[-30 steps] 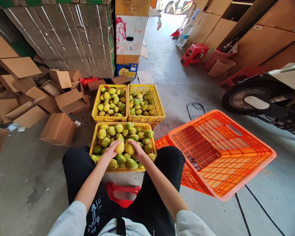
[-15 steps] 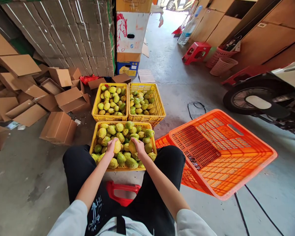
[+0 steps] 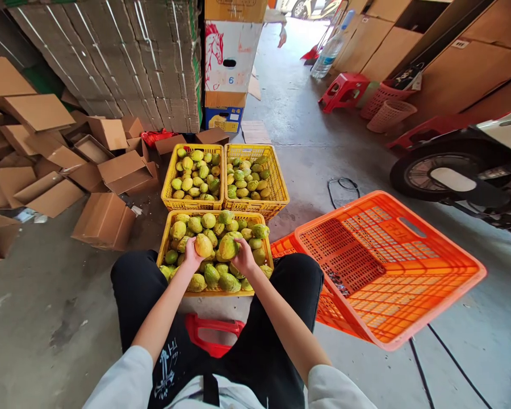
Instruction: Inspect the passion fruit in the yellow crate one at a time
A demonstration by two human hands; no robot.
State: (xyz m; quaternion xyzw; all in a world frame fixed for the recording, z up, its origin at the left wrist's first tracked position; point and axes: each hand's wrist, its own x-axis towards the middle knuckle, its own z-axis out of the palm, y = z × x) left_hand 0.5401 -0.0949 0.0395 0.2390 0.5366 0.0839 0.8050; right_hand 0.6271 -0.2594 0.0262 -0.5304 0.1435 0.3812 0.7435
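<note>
My left hand [image 3: 191,255] is closed around a yellow, lemon-like fruit [image 3: 203,246], which shows at the fingertips. A greener, lemon-like fruit [image 3: 229,247] sits in my right hand [image 3: 244,259], the thumb along its side. Both hands are just above the near yellow crate [image 3: 160,241], which is heaped with similar green and yellow fruit [image 3: 212,276]. The undersides of the two held fruits and most of my fingers are hidden.
Behind stand a left yellow crate [image 3: 167,190] and a right yellow crate [image 3: 279,184], both holding fruit. An orange crate [image 3: 430,270] leans at my right. Cardboard boxes [image 3: 104,218] lie piled left; a motorbike wheel [image 3: 426,173] stands right. A red stool [image 3: 213,326] is between my legs.
Both hands have turned, so more of each held fruit shows. The right fruit now has its green side showing. The whole view has shifted slightly; the crates look unmoved.
</note>
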